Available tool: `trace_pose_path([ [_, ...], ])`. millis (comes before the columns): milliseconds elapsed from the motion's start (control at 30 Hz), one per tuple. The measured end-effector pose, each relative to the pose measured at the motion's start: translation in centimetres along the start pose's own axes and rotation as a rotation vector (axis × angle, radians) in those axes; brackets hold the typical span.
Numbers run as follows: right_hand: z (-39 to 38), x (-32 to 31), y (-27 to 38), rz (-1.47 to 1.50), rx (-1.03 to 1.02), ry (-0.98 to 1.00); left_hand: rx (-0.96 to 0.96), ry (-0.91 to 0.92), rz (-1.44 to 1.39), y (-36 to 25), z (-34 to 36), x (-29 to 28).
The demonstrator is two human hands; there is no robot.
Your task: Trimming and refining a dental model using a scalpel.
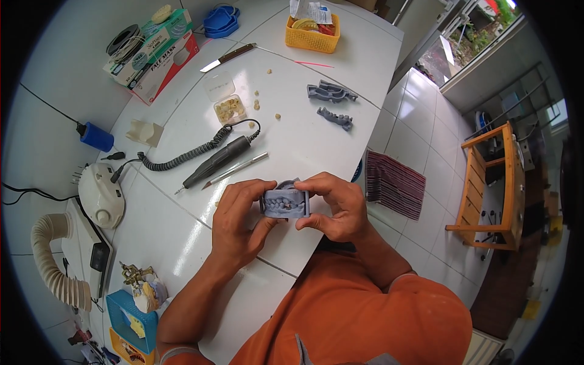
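a white tiled worktop (182, 243) fills most of the view, curving from the lower left to the upper right. on its left edge lie a ribbed beige hose (52, 261) and a white rounded motor unit (100, 194), with a coiled cable running to a dark rotary handpiece (216, 161) that rests near the middle. boxes (155, 52) sit at the far left, a yellow basket (312, 33) at the far end, a knife (228, 56) between them. two grey dental model pieces (331, 103) lie apart on the right side. nearest the person, the left hand (240, 222) and right hand (334, 207) both grasp a grey dental cast (285, 204) – fingers clenched round its ends, teeth facing up – held just above the worktop's near edge.
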State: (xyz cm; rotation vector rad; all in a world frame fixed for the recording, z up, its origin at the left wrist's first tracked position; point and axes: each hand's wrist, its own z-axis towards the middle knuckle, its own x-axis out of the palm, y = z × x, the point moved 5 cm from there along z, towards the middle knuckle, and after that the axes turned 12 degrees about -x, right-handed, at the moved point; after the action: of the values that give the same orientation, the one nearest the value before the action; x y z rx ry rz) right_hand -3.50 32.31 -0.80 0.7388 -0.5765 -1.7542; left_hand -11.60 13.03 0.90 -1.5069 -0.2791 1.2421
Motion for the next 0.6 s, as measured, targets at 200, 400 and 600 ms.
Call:
trace_pose_path([
  [200, -0.08, -0.03, 0.66, -0.079, -0.032, -0.019, 0.008, 0.001, 0.005, -0.03, -0.01, 0.16],
  [400, -0.24, 0.01, 0.74, -0.089, -0.041, -0.034, 0.022, 0.003, 0.006, 0.04, 0.02, 0.18],
  [600, -0.12, 0.07, 0.52, -0.068, -0.019, -0.036, 0.050, -0.032, -0.015, 0.10, -0.05, 0.07],
])
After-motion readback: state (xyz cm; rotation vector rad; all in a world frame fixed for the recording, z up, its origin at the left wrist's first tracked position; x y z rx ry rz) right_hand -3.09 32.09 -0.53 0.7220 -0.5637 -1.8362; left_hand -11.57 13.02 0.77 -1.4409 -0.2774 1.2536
